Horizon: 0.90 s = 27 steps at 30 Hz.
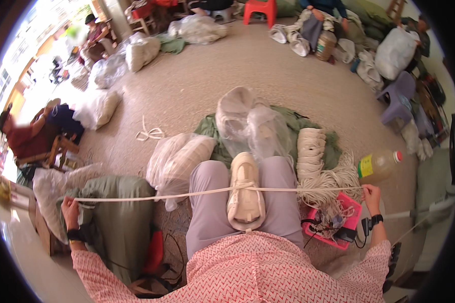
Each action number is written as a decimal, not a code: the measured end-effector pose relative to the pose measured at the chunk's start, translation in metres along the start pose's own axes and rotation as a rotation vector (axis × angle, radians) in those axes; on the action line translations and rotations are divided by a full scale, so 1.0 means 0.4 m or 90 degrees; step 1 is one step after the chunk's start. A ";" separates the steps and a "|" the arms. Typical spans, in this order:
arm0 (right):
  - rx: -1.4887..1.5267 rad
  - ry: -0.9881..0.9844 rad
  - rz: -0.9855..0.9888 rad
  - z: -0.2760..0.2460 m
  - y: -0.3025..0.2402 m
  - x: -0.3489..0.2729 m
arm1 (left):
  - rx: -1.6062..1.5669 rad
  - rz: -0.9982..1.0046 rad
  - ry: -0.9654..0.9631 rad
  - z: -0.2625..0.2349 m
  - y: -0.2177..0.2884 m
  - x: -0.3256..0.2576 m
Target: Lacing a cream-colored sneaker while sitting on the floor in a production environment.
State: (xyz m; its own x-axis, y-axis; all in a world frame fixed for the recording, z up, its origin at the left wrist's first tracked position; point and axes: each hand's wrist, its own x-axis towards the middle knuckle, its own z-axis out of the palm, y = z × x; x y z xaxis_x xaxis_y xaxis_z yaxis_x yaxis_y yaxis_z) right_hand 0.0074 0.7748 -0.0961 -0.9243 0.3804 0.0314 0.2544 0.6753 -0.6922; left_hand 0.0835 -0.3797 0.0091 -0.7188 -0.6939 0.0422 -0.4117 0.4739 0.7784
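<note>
A cream low-cut shoe is resting lengthwise between your grey-trousered thighs, its toe pointing to the far side and its opening facing you. A long, flat cream lace is crossing the shoe's front and running out taut to both sides. Your left hand is pinching the lace's left end, with the arm stretching wide; your right hand is gripping its right end, just near the pink plastic basket.

That pink plastic basket is sitting right of your knees, holding cords and small items. Beyond it, a thick bundle of cream laces is lying in coils, and a clear plastic bottle with a red cap and yellow-green label is standing or leaning to its right; you cannot tell which here.

Left of your knees, a translucent plastic bag of pale items is lying on the brown floor, and a bulky dark-green sack is sitting beneath your left arm's side. Straight ahead, another clear plastic bag is resting over green cloth.

Farther left, a person in a dark red top is sitting.
</note>
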 end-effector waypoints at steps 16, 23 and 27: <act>-0.018 0.095 0.142 -0.201 0.086 -0.006 | -0.003 0.077 0.062 -0.148 -0.054 0.190; -0.045 0.158 0.208 -0.310 0.182 -0.040 | 0.159 0.077 0.072 -0.112 0.008 0.186; -0.064 0.191 0.205 -0.313 0.174 -0.036 | 0.154 0.116 0.064 -0.150 -0.004 0.176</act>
State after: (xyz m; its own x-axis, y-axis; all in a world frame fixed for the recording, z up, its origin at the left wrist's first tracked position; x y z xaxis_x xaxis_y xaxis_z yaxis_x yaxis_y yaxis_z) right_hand 0.0740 0.8955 -0.0547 -0.6743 0.7372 0.0432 0.5553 0.5448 -0.6283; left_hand 0.0670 -0.4616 0.0484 -0.7393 -0.6296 0.2388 -0.4105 0.7025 0.5814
